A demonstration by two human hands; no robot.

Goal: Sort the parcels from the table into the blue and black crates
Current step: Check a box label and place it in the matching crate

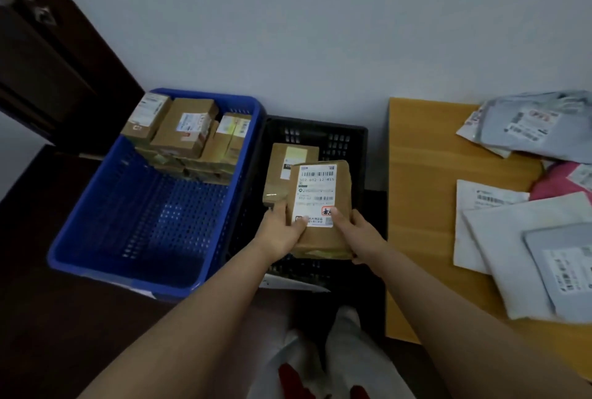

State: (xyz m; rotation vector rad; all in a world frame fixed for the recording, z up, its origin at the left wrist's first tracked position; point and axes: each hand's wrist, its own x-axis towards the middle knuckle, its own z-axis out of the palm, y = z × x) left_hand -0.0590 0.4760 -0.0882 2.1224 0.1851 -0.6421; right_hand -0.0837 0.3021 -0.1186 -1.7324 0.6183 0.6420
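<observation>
A brown box (pixel 320 206) with a white barcode label facing up is held over the black crate (pixel 349 139), above another brown box (pixel 288 171) lying inside it. The blue crate (pixel 153 206), just left and touching, holds stacked brown boxes (pixel 185 133) at its far end. Grey, white and pink mailers (pixel 525 238) lie overlapping on the wooden table (pixel 423 206).

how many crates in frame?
2. The blue plastic crate sits on the left; the black plastic crate sits right beside it, next to the wooden table. No others visible.
</observation>
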